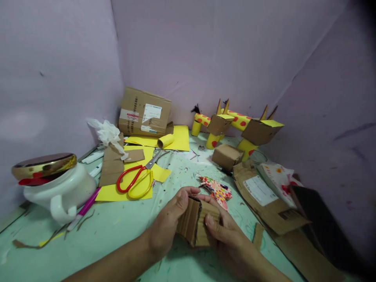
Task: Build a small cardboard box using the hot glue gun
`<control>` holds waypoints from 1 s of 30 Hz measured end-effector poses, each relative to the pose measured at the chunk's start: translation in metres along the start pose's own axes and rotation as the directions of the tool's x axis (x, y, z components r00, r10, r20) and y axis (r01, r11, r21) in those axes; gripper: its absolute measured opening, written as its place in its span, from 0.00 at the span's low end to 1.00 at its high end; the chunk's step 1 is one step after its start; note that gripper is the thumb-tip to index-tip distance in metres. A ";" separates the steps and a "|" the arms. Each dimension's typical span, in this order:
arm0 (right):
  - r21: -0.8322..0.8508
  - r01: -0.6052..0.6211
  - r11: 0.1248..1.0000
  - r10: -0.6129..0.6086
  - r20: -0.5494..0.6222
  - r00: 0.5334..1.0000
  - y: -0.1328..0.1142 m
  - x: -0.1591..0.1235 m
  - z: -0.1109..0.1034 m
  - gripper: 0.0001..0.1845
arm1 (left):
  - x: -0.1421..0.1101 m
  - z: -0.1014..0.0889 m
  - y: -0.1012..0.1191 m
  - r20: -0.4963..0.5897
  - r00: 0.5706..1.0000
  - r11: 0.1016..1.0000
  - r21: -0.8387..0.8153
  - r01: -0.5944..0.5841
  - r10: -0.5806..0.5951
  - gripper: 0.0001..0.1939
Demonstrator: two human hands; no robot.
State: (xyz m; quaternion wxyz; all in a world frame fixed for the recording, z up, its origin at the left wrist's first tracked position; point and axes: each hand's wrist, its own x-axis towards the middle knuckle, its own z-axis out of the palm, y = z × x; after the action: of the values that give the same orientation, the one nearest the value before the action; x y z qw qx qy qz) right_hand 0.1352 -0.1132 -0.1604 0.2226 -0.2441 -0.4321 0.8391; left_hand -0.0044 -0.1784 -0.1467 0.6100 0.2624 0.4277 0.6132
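A small folded cardboard box (202,225) is held between my two hands just above the table, its corrugated side and raw edge facing me. My left hand (167,221) grips its left side, thumb near the top edge. On the other side my right hand (225,233) wraps round it, thumb pressed flat on the face. Just beyond the hands lies a piece of floral patterned material (219,191). Scissors (138,178) with one red and one yellow handle rest on yellow paper (125,196) to the left.
Two yellow, red-spotted cardboard animals (216,124) stand at the back right, near a small brown box (227,156). A shipping carton (145,111) leans at the back. On the left sits a white pot (63,192); flattened cardboard (270,211) lies on the right.
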 end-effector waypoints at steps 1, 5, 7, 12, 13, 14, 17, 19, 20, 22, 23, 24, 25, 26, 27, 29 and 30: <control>-0.004 0.002 1.000 -0.002 -0.010 1.000 0.001 0.000 -0.001 0.30 | 0.000 0.000 0.000 0.004 1.000 1.000 0.007 0.001 -0.001 0.20; -0.016 0.006 1.000 -0.006 -0.039 0.999 0.003 0.001 -0.002 0.30 | 0.000 -0.001 0.000 0.046 0.999 1.000 0.020 0.011 -0.012 0.22; -0.013 0.004 1.000 -0.004 -0.039 0.999 0.002 0.001 -0.001 0.30 | 0.001 -0.002 0.000 0.071 0.997 0.999 0.037 0.004 -0.007 0.25; -0.068 0.011 0.998 -0.016 -0.073 0.997 0.000 0.000 0.001 0.32 | 0.002 -0.004 -0.002 0.059 0.998 0.997 0.076 -0.014 0.009 0.25; -0.076 0.013 0.997 -0.019 -0.075 0.997 0.000 0.000 0.001 0.32 | 0.002 -0.004 -0.002 0.058 0.998 0.997 0.077 -0.017 0.012 0.25; -0.079 0.015 0.997 -0.021 -0.073 0.997 -0.001 0.000 0.001 0.32 | 0.001 -0.004 -0.002 0.059 0.998 0.997 0.078 -0.016 0.011 0.25; -0.071 0.029 0.997 -0.034 -0.060 0.998 0.000 0.000 0.000 0.30 | 0.001 -0.003 -0.001 0.071 0.997 0.996 0.085 0.006 -0.012 0.23; -0.070 0.038 0.997 -0.042 -0.048 0.998 0.001 0.001 -0.002 0.30 | 0.000 -0.003 -0.001 0.078 0.997 0.995 0.100 0.021 -0.029 0.22; -0.071 0.041 0.997 -0.043 -0.036 0.998 0.001 0.002 -0.003 0.30 | 0.000 -0.004 0.000 0.082 0.996 0.994 0.107 0.024 -0.033 0.21; -0.073 0.044 0.996 -0.045 -0.013 0.999 0.003 0.003 -0.005 0.30 | 0.000 -0.005 -0.001 0.095 0.995 0.994 0.111 0.021 -0.032 0.20; -0.074 0.046 0.996 -0.046 -0.006 0.999 0.004 0.004 -0.006 0.31 | 0.001 -0.005 -0.001 0.101 0.995 0.994 0.109 0.015 -0.026 0.20; -0.075 0.047 0.996 -0.047 0.001 0.999 0.004 0.004 -0.006 0.31 | 0.001 -0.006 -0.002 0.105 0.994 0.994 0.106 0.007 -0.018 0.20; -0.076 0.048 0.996 -0.048 0.003 0.999 0.005 0.005 -0.007 0.31 | 0.001 -0.006 -0.003 0.107 0.994 0.994 0.106 0.001 -0.012 0.20; -0.076 0.049 0.996 -0.048 0.008 0.999 0.004 0.006 -0.006 0.31 | 0.002 -0.006 -0.003 0.106 0.994 0.994 0.110 -0.006 -0.006 0.20; -0.075 0.049 0.996 -0.048 0.016 0.999 0.004 0.006 -0.006 0.31 | 0.002 -0.006 -0.003 0.106 0.994 0.993 0.116 -0.012 0.000 0.20; -0.072 0.051 0.996 -0.049 0.018 0.999 0.003 0.006 -0.005 0.30 | 0.003 -0.005 -0.003 0.102 0.995 0.990 0.136 -0.028 0.014 0.21; -0.073 0.053 0.996 -0.052 0.006 0.999 0.002 0.005 -0.004 0.30 | 0.002 -0.004 -0.002 0.094 0.995 0.988 0.150 -0.034 0.020 0.21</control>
State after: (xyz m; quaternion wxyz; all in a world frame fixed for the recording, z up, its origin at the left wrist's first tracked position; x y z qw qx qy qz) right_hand 0.1332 -0.1087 -0.1656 0.2347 -0.2390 -0.4693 0.8170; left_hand -0.0071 -0.1774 -0.1514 0.5990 0.3418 0.4407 0.5746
